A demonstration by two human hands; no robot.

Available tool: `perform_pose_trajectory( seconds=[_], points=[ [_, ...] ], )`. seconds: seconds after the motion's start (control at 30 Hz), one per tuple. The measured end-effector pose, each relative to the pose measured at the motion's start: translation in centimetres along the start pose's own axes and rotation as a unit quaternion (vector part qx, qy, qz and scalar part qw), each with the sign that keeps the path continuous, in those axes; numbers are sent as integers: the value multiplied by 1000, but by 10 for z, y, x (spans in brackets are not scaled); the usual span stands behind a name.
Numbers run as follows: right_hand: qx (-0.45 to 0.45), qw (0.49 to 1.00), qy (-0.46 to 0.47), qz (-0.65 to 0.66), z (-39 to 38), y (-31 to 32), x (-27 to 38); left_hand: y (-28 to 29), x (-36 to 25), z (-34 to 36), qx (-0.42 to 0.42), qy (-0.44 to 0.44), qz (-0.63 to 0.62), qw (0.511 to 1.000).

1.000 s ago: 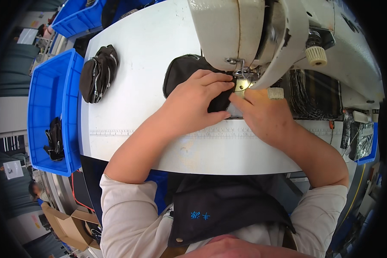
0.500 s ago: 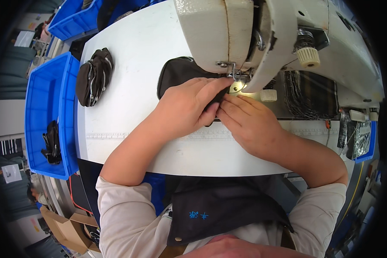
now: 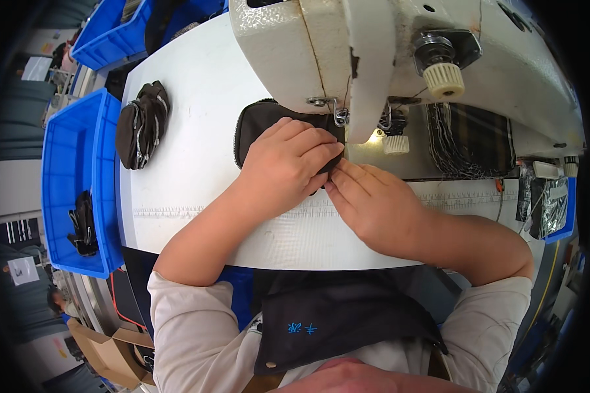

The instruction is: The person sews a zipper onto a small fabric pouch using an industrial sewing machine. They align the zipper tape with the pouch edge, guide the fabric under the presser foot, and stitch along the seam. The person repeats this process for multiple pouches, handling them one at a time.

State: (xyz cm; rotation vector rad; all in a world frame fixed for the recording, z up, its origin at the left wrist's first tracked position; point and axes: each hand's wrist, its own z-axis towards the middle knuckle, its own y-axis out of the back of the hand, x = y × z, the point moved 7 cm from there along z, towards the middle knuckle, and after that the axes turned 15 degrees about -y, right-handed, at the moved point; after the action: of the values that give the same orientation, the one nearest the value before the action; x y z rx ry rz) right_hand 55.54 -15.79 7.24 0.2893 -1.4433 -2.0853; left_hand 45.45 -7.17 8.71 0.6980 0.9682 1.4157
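A dark fabric piece with a zipper along its curved edge lies at the sewing machine, its right edge close to the presser foot. My left hand rests on top of it, fingers bent and pressing the cloth. From the right, my right hand pinches the near right edge of the same piece, fingertips meeting the left hand's. Both hands hide part of the fabric, and the needle point cannot be made out.
A stack of dark zippered pieces lies at the table's left. Beyond it stands a blue bin with dark pieces inside. Layered dark cloth lies right of the needle area. A printed ruler strip crosses the table.
The view has shifted slightly, so the machine appears further left. My hands and the fabric stay together; the left hand's fingers have drawn back a little from the presser foot.
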Motion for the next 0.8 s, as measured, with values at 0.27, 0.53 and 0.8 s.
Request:
perform_pose_trajectory(
  seconds=[0.27, 0.53, 0.8],
  points=[
    [-8, 1000, 1, 15, 0, 2, 2, -1, -5, 2, 33, -12, 29, 999],
    [-14, 1000, 7, 1, 0, 3, 3, -6, -5, 0, -8, -30, 31, 999],
    [-16, 1000, -1, 14, -1, 1, 1, -7, -7, -2, -20, -28, 61, 998]
  ],
)
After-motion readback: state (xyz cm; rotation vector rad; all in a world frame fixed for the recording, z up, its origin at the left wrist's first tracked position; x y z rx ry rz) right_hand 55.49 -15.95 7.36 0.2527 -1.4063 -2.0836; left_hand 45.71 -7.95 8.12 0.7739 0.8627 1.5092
